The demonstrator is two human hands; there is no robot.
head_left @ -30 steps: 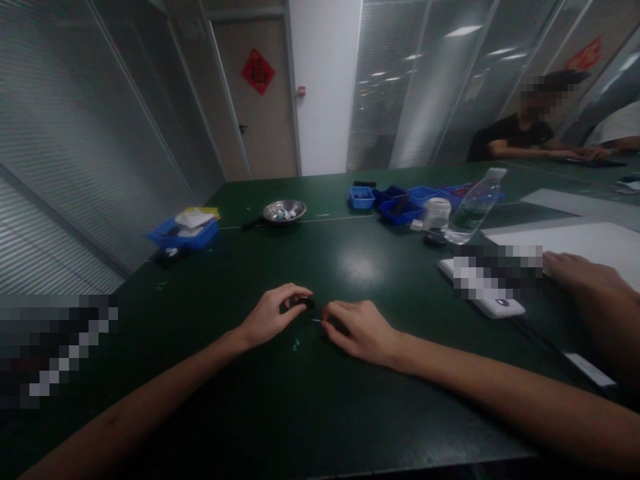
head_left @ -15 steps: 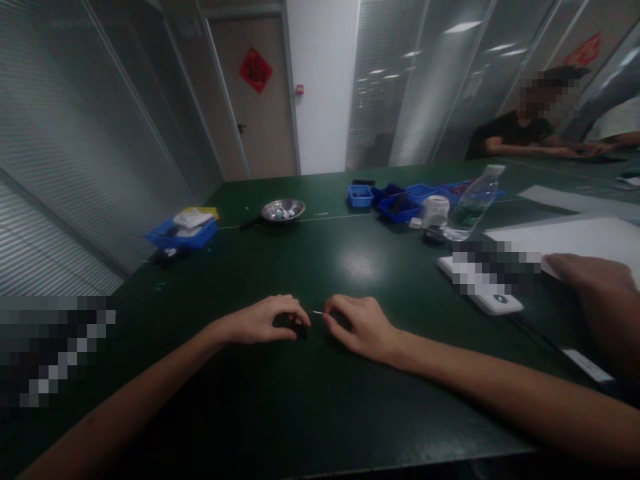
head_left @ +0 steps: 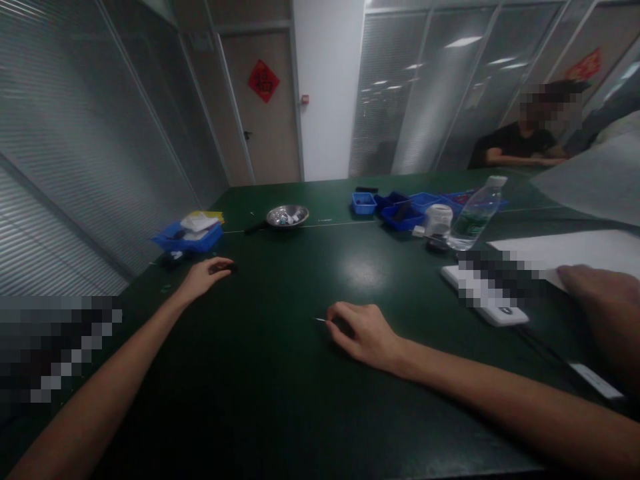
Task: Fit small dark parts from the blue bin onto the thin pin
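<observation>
My right hand [head_left: 363, 333] rests near the middle of the green table [head_left: 280, 400], closed in a pinch. From its fingertips a thin, pale, pointed piece [head_left: 319, 320] sticks out to the left, too small to name more exactly. Farther off to the left, my left hand [head_left: 203, 277] reaches over the table with thumb and fingers curved and apart. A dark patch lies by its fingertips; I cannot tell whether it is shadow or a small thing. Nearest to this hand is a blue tray [head_left: 210, 239] holding white packets and something yellow.
A metal pan [head_left: 287, 217] with small pieces in it stands beyond my hands. Several blue bins [head_left: 364, 203], a white jar [head_left: 439, 220] and a tilted water bottle [head_left: 475, 217] are at the right. Nearer lie a white device [head_left: 510, 315] with a cable and another person's arm [head_left: 605, 300].
My left hand has moved away from my right hand, left and forward toward the blue tray. The right hand keeps its pinch in nearly the same place. At far right a white sheet has been raised.
</observation>
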